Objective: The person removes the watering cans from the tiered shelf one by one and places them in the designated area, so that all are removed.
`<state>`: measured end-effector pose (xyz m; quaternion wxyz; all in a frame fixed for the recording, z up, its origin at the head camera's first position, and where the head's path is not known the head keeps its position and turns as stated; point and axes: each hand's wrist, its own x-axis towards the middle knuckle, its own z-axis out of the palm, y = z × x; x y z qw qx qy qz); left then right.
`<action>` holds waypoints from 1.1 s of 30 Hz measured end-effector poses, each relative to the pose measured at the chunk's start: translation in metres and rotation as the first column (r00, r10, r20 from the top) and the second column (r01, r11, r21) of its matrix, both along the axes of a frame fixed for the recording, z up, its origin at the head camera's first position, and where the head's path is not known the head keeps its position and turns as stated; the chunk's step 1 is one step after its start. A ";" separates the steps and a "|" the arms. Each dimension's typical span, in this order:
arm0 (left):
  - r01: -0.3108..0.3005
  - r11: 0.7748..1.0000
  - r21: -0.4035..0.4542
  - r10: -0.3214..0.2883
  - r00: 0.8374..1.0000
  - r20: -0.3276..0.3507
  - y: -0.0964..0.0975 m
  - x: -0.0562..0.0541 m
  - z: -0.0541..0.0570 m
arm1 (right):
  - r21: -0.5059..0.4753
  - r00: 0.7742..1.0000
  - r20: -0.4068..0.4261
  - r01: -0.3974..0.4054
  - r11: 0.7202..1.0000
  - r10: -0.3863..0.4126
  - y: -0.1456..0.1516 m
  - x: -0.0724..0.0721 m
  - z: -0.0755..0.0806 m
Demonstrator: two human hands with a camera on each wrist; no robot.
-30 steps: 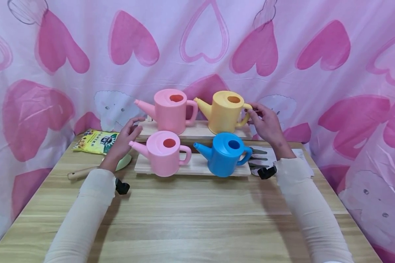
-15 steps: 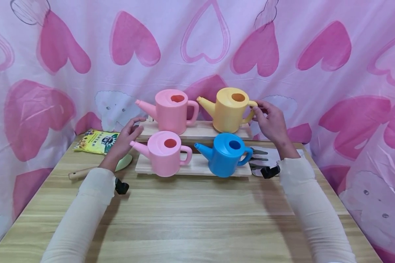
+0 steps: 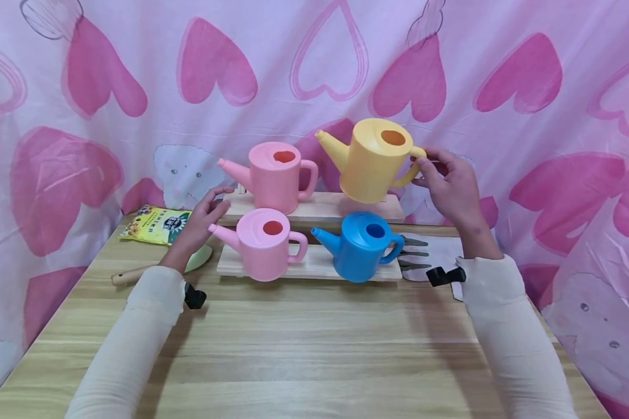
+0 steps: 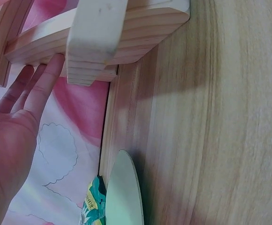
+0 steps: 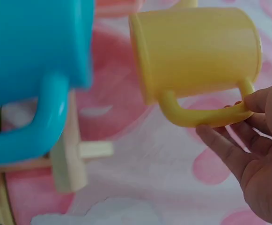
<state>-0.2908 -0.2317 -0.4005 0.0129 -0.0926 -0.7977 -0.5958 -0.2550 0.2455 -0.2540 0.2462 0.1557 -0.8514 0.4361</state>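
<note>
My right hand pinches the handle of a yellow watering can, held tilted above the right end of the wooden rack's upper shelf. In the right wrist view, thumb and fingers grip that yellow handle. At the rack's left end, my left hand touches the wood with extended fingers; the left wrist view has its fingertips against a wooden rail. A coral-pink watering can stands on the upper shelf. On the lower shelf are a light pink watering can and a blue watering can.
A yellow packet and a pale green trowel with a wooden handle lie left of the rack. To the right are a fork-like tool with dark prongs and a white sheet. A pink heart-patterned curtain hangs behind.
My right hand has lifted the yellow watering can off the upper shelf, up and to the right, and it now tilts. My left hand stays at the rack's left end.
</note>
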 end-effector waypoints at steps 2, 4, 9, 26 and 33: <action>0.005 1.000 -0.001 -0.005 1.000 -0.002 0.000 0.000 0.000 | -0.005 1.000 -0.006 -0.011 1.000 0.011 -0.003 0.010 0.004; 0.012 1.000 0.006 -0.012 1.000 -0.002 0.000 0.000 0.001 | -0.003 0.999 -0.018 -0.027 1.000 0.027 -0.006 0.020 0.007; 0.036 0.999 0.022 -0.036 0.999 0.007 0.004 0.008 0.013 | 0.009 0.995 -0.036 -0.090 0.996 0.091 -0.014 0.043 0.011; 0.039 0.999 0.018 -0.039 0.999 0.015 0.001 0.006 0.011 | -0.042 0.887 0.199 -0.416 0.908 0.416 -0.050 0.103 -0.012; 0.035 0.999 0.014 -0.035 0.999 -0.016 -0.002 -0.001 0.000 | -0.109 0.791 0.347 -0.500 0.859 0.504 -0.068 0.115 -0.041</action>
